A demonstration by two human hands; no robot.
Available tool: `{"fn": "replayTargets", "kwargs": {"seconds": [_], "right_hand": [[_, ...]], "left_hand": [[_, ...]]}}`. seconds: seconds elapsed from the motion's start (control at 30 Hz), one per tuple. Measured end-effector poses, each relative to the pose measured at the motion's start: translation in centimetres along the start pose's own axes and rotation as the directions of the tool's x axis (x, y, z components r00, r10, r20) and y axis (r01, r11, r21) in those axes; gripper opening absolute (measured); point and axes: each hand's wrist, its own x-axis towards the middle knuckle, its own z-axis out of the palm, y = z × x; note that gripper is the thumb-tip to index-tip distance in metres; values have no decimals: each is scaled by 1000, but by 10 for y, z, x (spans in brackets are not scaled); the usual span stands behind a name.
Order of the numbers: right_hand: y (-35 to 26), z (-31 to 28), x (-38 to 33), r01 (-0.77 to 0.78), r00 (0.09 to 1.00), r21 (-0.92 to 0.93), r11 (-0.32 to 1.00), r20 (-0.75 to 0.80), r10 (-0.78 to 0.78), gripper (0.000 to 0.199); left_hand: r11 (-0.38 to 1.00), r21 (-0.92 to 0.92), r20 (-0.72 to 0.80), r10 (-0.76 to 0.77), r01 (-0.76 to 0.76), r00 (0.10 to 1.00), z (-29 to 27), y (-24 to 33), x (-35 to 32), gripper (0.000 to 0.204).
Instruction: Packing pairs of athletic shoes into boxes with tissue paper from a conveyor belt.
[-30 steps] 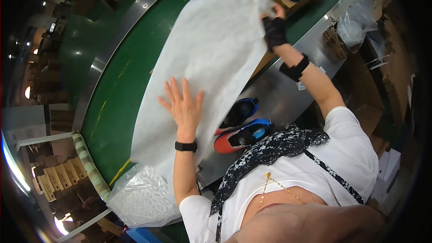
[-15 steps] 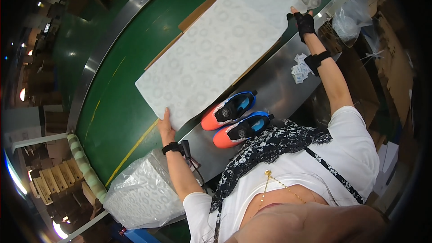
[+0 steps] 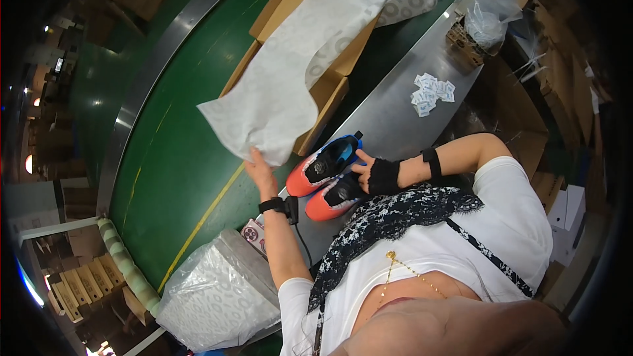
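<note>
Paper [image 3: 280, 76] already drapes the open box [image 3: 323, 118]; shoes [image 3: 303, 179] sit outside. Left fingers [image 3: 256, 156] pinch paper; right fingers [image 3: 363, 156] meet shoe heels, grip unclear.

Paper sheet [image 3: 273, 82] over box [image 3: 323, 117] on conveyor belt [image 3: 188, 125], shoe pair [image 3: 318, 169] before it on ledge [image 3: 382, 112], sachets [image 3: 427, 92] to their right

Pale patterned paper [image 3: 280, 82] drapes across an open brown box [image 3: 330, 115], near two upright orange-and-blue shoes [image 3: 323, 163].
</note>
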Motion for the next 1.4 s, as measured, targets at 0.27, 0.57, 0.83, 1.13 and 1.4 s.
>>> {"fn": "replayTargets", "kwargs": {"seconds": [0.27, 0.57, 0.83, 1.13, 1.4], "right_hand": [[54, -128, 51, -194, 981, 466, 863, 64, 186, 22], [152, -84, 139, -617, 668, 653, 439, 140, 730, 31], [125, 3, 189, -663, 745, 481, 573, 494, 448, 35], [161, -54, 93, -728, 608, -215, 652, 239, 757, 44], [71, -54, 36, -123, 992, 96, 988, -16, 125, 25]], "left_hand": [[963, 245, -94, 138, -112, 986, -105, 24, 6, 31], [931, 322, -36, 194, -173, 980, -126, 69, -10, 35], [961, 208, 309, 115, -185, 944, 12, 109, -8, 26], [111, 792, 610, -177, -600, 772, 53, 61, 14, 50], [618, 698, 543, -125, -363, 831, 37, 64, 2, 43]]}}
